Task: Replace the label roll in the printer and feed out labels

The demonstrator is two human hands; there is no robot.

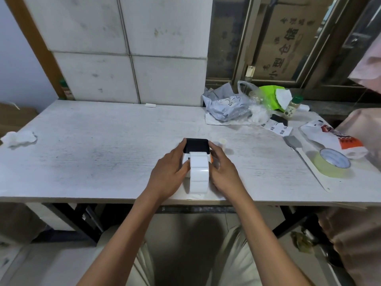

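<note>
Although the compartment itself is hidden behind the paper, the label printer stands near the front edge of the table, between both hands, with a broad white band of labels running from under its black lid toward the person.

- Left hand: cupped against the printer's left flank, fingers curved forward along the black lid, thumb on the edge of the label band. Holding the printer and paper, not spread.
- Right hand: mirrored on the right flank, fingers reaching the lid's far corner, thumb by the orange side panel. Also closed round the body.
- Small pale core: stands just beside the printer on the right; likely the spent core of the old roll, though too small to confirm.
- Tape roll, white-handled brush, printed bag: well apart on the right, not in play.
- Crumpled tissue: far left.

Progress, as judged: the new labels appear loaded or nearly seated. Whether the lid is latched cannot be told. Remaining: confirm closure, then feed out labels cleanly.
</note>
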